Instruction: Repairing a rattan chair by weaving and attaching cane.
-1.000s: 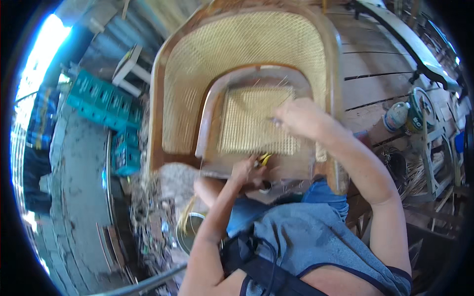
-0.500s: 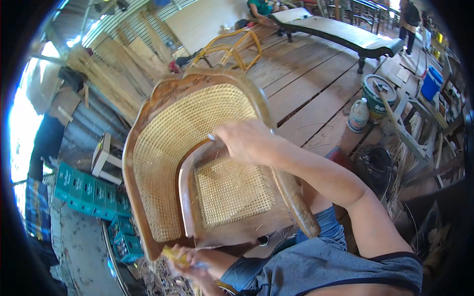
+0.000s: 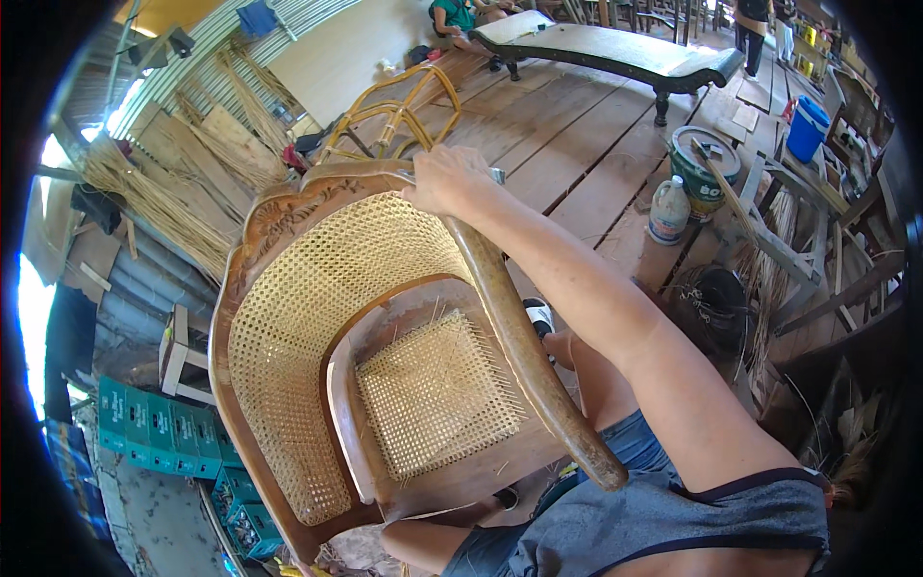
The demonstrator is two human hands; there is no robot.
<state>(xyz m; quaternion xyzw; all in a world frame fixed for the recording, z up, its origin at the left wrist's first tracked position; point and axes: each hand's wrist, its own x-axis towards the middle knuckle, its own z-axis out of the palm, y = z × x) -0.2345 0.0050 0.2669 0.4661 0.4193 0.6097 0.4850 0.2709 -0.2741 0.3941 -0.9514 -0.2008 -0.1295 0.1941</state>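
A wooden armchair (image 3: 288, 219) with carved top rail stands tilted in front of me. Woven cane fills its curved back (image 3: 288, 317) and its seat (image 3: 437, 394), where loose strand ends stick out along the edges. My right hand (image 3: 447, 181) is closed at the top rail, where it meets the armrest (image 3: 538, 370). A small greyish end of a tool (image 3: 498, 176) juts out beyond the fingers; its kind is hidden. Down at the lower edge, a bit of something yellow (image 3: 290, 569) shows beside the chair's lower left corner. My left hand is out of sight there.
Green crates (image 3: 159, 428) stand at the left. Beyond the chair are a rattan frame (image 3: 413, 106), a long dark-framed bench (image 3: 615, 53) and other people. To the right are a plastic jug (image 3: 668, 212), a green bucket (image 3: 707, 163) and a blue bucket (image 3: 808, 130).
My right hand has gone from above the seat up to the top rail. My left hand, which held something yellow, has dropped out at the lower edge. The view has shifted slightly.
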